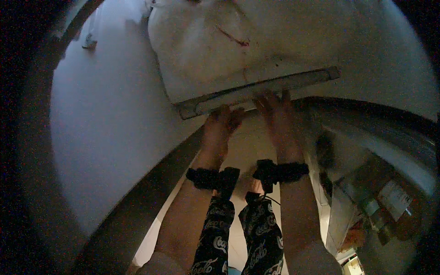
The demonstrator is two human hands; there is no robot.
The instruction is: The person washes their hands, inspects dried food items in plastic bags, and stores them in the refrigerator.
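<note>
A large pale, slightly puffed sheet or bag [197, 50] lies on the white tabletop, with a thin reddish-brown mark or string on it. Along its near side runs a long clear-looking strip [302, 79] with a dark outline, slanting up to the right. My left hand [221, 123] is by the strip's near edge, its fingers dim and slightly bent, thumb apart. Further right, my right hand [275, 110] has its fingers spread, the tips at the strip's lower edge. Neither hand visibly grips anything. Poor light blurs the fingertips.
The white tabletop [105, 105] has a dark curved near edge. A small grey object [90, 42] sits at the far left. Below right stand clear containers and packages [389, 201]. My legs in black patterned trousers [215, 229] are under my arms; black bands [288, 172] circle both wrists.
</note>
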